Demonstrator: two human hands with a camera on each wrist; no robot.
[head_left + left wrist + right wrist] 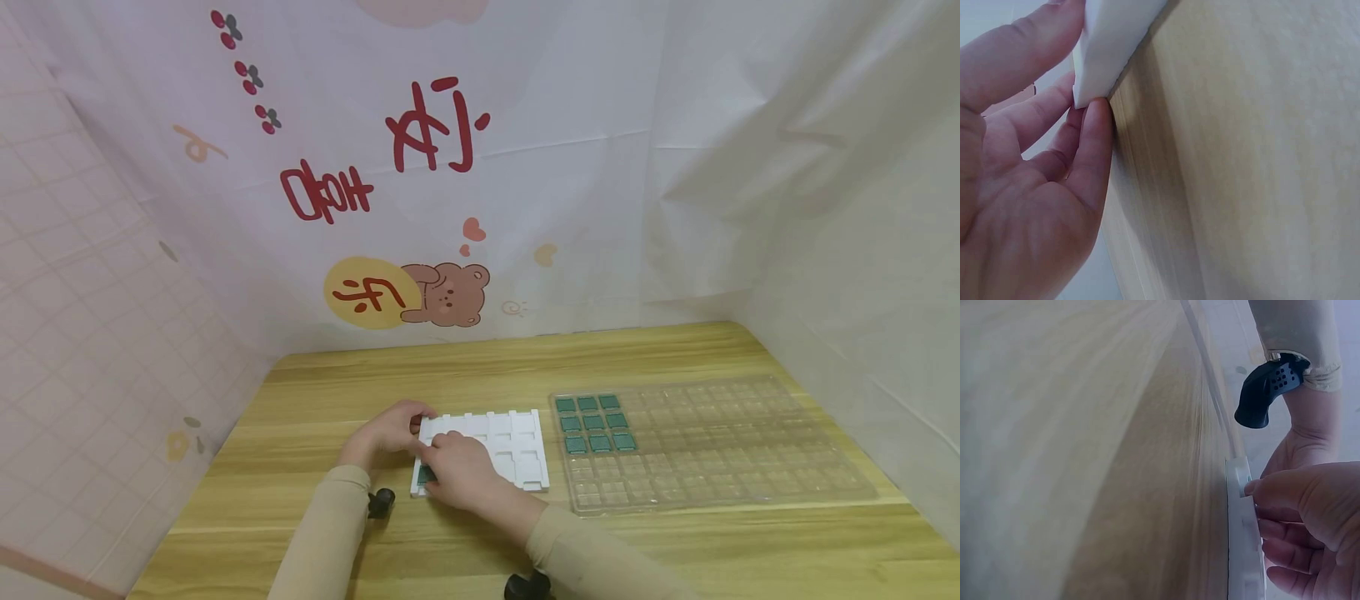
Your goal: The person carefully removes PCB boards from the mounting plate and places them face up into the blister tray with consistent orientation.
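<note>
A white pocketed tray (525, 450) lies on the wooden table in front of me. At its far left corner my left hand (390, 429) grips the edge; in the left wrist view the thumb and fingers of the left hand (1035, 156) close round the white tray's corner (1107, 50). Over the tray's left part, my right hand (465, 471) pinches a small green square chip (425, 476) at the near left pocket, between thumb and index finger. The right wrist view shows the right hand's thumb (1285, 487) at the tray rim (1244, 550), its other fingers curled above the tray.
To the right lies a clear plastic tray (712, 475) with many pockets. Several green chips (592, 422) fill its far left pockets. A patterned white cloth (570, 208) hangs behind the table. Black wrist devices (381, 503) sit at both sleeves.
</note>
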